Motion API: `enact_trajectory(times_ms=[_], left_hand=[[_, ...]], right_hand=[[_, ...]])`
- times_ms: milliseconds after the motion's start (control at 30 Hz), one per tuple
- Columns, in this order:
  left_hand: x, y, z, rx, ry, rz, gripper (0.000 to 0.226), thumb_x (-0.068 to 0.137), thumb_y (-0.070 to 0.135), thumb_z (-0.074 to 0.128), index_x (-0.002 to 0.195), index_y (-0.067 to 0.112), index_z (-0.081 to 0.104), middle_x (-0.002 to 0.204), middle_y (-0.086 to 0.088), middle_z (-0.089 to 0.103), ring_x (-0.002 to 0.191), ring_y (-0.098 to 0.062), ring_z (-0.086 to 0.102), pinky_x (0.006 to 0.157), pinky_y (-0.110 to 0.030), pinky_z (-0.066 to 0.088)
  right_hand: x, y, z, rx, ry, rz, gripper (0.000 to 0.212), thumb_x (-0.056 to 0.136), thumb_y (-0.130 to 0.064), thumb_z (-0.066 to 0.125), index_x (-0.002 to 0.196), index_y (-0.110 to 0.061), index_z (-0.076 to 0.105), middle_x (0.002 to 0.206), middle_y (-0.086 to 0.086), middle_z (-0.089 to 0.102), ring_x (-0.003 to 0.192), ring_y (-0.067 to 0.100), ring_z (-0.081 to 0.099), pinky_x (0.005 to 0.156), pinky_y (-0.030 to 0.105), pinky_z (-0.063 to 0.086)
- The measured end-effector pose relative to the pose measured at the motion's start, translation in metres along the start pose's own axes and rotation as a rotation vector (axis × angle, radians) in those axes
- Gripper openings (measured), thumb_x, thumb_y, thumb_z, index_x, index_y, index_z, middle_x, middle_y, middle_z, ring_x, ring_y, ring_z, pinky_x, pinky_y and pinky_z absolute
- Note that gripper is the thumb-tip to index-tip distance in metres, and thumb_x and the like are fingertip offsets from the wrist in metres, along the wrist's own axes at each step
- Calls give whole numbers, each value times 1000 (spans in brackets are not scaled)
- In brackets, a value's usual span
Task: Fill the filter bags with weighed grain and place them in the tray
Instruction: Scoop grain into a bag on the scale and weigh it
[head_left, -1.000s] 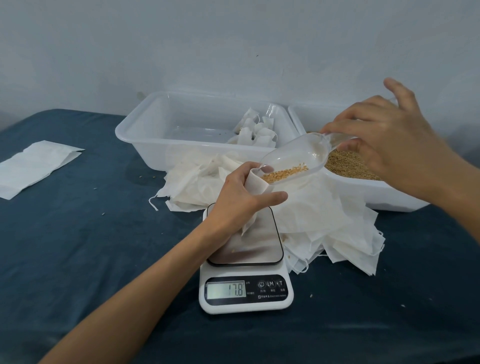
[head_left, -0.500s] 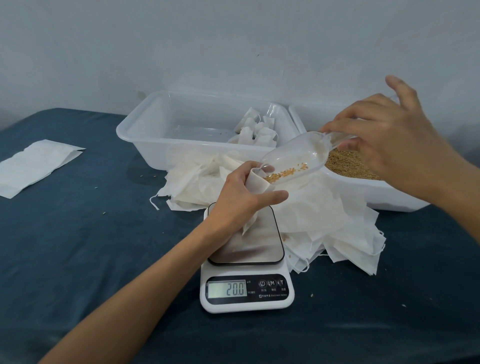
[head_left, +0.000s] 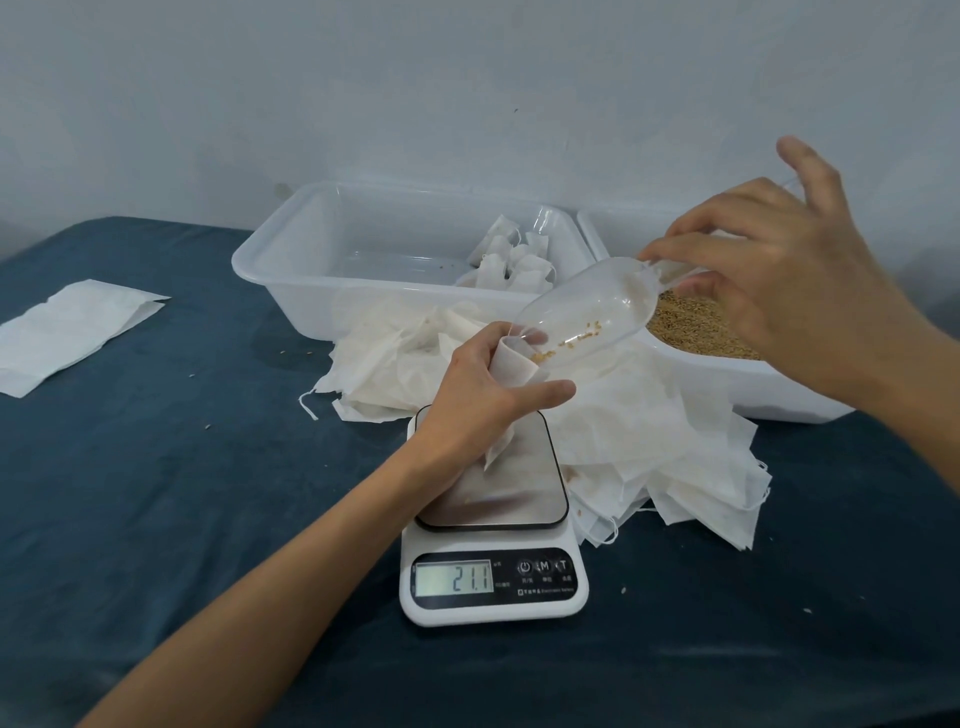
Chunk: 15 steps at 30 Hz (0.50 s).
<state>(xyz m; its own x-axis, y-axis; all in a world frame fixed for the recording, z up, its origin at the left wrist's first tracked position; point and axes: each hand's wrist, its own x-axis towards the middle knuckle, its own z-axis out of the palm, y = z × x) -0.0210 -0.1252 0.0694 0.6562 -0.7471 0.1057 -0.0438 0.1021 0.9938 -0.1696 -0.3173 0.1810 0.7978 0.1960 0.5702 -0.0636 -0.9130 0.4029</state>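
Clear plastic scoop (head_left: 582, 312), tilted down, a few grains left at its lip, which sits in the mouth of a white filter bag (head_left: 511, 364). The left hand (head_left: 485, 400) curls round that bag above the scale (head_left: 493, 525), which reads 21.1. The right hand (head_left: 769, 275) pinches the scoop's handle, little finger raised. Filled bags (head_left: 511, 260) lie in the tray (head_left: 322, 270) at the table's far edge.

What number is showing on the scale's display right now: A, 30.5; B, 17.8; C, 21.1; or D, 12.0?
C: the scale display reads 21.1 while the left hand holds the filter bag on its platform and the right hand tips the clear scoop into the bag.
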Motion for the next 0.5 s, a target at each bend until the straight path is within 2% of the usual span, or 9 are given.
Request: enact_trajectory(times_ms=[200, 367, 500], left_hand=[[0, -1, -1, 1, 9, 6, 45, 79, 7, 88, 118, 15, 66, 99, 0, 70, 84, -11, 67, 75, -18, 51], [1, -2, -1, -4, 22, 9, 44, 80, 7, 88, 118, 15, 67, 101, -4, 69, 89, -15, 66, 84, -31, 54], [1, -2, -2, -18, 28, 19, 42, 81, 7, 87, 118, 14, 67, 100, -4, 67, 85, -13, 65, 77, -23, 54]], right_hand=[[1, 2, 0, -31, 85, -38, 24, 92, -5, 72, 115, -12, 74, 108, 9, 70, 99, 37, 63, 117, 66, 19], [2, -1, -1, -34, 130, -51, 23, 93, -2, 69, 113, -11, 76, 109, 8, 71, 100, 36, 63, 116, 66, 19], [2, -2, 0, -42, 155, -73, 21, 94, -3, 68, 112, -11, 77, 108, 8, 72, 99, 36, 63, 116, 66, 19]])
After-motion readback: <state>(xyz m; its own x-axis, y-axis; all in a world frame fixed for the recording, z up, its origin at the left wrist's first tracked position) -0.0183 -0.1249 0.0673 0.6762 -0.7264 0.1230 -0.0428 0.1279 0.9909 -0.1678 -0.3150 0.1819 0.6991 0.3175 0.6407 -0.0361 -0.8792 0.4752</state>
